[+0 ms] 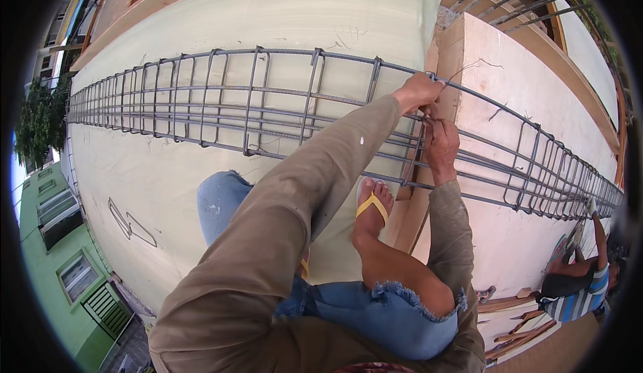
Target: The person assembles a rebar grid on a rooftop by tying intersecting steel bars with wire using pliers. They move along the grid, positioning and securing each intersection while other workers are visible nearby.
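A long rebar cage [311, 93] of straight bars and square stirrups stretches from left to right in front of me. My left hand [420, 93] reaches over it, fingers closed at the upper bar where a stirrup meets it. Just below, my right hand [443, 146] is closed in a pinch against the same stirrup at a middle bar. What the fingertips of either hand hold is too small and covered to make out. A thin, bent tie wire [477, 66] sticks out to the right beside my left hand.
Pale sheeting [161, 172] lies under the cage, with a bent rod [127, 222] on it. A plywood box edge [450, 61] rises beside my hands. Upright rebars [516, 11] stand far right. Another person [579, 286] touches the cage's right end. Wood strips [519, 336] lie nearby.
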A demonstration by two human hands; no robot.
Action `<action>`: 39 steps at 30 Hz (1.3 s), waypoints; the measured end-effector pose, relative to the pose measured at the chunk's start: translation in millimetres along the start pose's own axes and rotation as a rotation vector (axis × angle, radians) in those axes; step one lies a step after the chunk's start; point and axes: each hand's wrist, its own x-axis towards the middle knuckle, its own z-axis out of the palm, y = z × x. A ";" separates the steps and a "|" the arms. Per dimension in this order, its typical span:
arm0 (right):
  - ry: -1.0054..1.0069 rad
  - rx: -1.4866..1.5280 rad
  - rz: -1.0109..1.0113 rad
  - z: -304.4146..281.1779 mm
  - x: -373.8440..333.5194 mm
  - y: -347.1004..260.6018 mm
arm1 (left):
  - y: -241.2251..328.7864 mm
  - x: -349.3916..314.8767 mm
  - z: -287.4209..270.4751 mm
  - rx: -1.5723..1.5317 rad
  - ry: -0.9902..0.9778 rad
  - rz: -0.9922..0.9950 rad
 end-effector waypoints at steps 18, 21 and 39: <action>-0.342 -0.326 -0.478 -25.0 51.3 2.2 | -65.2 -37.6 -51.7 1.051 0.157 0.540; -0.388 -0.345 -0.462 -28.3 57.6 3.9 | -43.8 -46.6 -35.5 1.039 -0.025 0.402; -0.084 -0.255 0.043 -30.2 31.2 -19.9 | -17.1 6.9 -40.3 0.453 -0.376 -0.224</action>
